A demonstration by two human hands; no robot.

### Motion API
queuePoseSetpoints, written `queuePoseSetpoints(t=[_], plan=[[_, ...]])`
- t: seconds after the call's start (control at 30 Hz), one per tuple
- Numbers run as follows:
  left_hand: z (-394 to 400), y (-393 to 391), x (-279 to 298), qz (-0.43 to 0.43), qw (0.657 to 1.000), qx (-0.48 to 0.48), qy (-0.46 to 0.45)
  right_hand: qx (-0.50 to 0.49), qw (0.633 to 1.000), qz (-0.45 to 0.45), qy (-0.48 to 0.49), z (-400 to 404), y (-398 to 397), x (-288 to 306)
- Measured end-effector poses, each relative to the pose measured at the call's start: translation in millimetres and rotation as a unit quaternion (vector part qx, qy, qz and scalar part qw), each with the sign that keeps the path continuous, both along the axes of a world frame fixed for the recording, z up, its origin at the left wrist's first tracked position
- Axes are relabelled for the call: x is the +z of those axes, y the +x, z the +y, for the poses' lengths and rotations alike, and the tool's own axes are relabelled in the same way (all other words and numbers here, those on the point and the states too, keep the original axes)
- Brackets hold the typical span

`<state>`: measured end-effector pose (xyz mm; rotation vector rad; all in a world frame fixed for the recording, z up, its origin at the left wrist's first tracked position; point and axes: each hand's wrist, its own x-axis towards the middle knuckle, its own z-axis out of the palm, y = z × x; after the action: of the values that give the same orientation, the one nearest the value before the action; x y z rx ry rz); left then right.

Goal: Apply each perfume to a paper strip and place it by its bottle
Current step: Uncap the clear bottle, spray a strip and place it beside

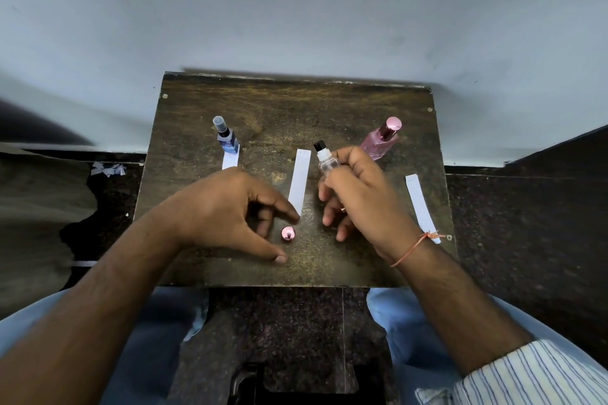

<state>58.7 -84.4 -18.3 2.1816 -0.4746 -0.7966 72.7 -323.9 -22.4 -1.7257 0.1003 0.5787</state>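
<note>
While the right hand (358, 197) grips the small clear spray bottle (325, 159) by its body at frame centre, cap off, the left hand (223, 210) hovers half-open and empty, its forefinger tip at the near end of the middle paper strip (300, 181). That strip looks light, limp and easily creased, best pinched at its near end. The bottle seems light but slick, so a firm hold around its sides should suit.
</note>
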Motion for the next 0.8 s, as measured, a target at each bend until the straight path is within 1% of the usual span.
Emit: queuePoseSetpoints(t=[0.17,0.2,0.27,0.37,0.47,0.57,0.63,0.73,0.8], plan=[[-1,1,-2,-0.024,1.000,0.002,-0.001,-0.014,1.000,0.006,0.018,2,-1,2],[-1,1,-2,-0.022,1.000,0.015,-0.014,-0.016,1.000,0.002,0.017,2,-1,1],[-1,0,-1,-0.016,0.995,0.069,-0.073,-0.022,1.000,-0.011,0.019,2,-2,-1],[0,1,1,-0.022,0.968,0.166,-0.187,-0.024,0.999,-0.034,0.022,0,-1,-3],[-1,5,4,-0.052,0.937,0.231,-0.255,-0.015,0.998,-0.064,0.016,-2,0,-7],[-3,7,3,-0.094,0.902,0.304,-0.290,0.010,0.993,-0.120,-0.009,-4,2,-12],[-4,9,-1,-0.103,0.888,0.327,-0.305,0.022,0.990,-0.142,-0.008,-4,2,-14],[-3,10,-5,-0.114,0.881,0.336,-0.313,0.031,0.985,-0.169,-0.008,-3,2,-15],[-5,10,-5,-0.112,0.882,0.334,-0.313,0.034,0.983,-0.182,-0.002,-2,1,-15]])
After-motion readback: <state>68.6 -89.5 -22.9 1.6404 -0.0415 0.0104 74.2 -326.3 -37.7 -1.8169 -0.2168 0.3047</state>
